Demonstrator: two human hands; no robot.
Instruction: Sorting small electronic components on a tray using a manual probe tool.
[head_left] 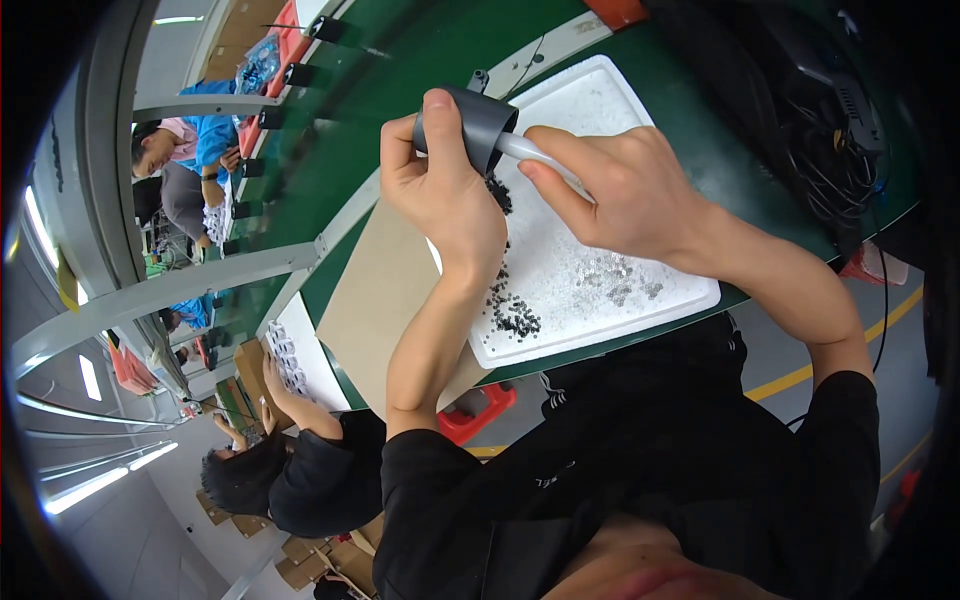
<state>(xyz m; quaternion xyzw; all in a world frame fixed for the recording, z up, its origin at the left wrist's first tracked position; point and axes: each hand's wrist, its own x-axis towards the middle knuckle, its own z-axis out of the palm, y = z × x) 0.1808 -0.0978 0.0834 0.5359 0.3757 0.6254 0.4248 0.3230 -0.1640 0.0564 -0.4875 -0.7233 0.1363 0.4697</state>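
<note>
My left hand [450, 200] is wrapped round a dark grey, cup-shaped cylinder [485, 128], tilted with its open end toward the right. In my right hand [630, 190] is a white rod-like tool [528, 150], pinched between thumb and fingers. Its tip reaches the cylinder's mouth; whether it touches the inside is hidden. Both hands are above a white tray [590, 325]. Small black pieces [515, 320] lie along the tray's left side, partly covered by my left wrist. Small clear or silvery pieces [615, 280] are scattered across its middle and near part.
A beige board [370, 290] lies left of the tray on the green table [390, 60]. Black cables and a dark device [835, 110] occupy the right. A metal frame bar [180, 290] crosses the left. Co-workers [310, 470] sit along the line. A red stool [480, 410] stands below.
</note>
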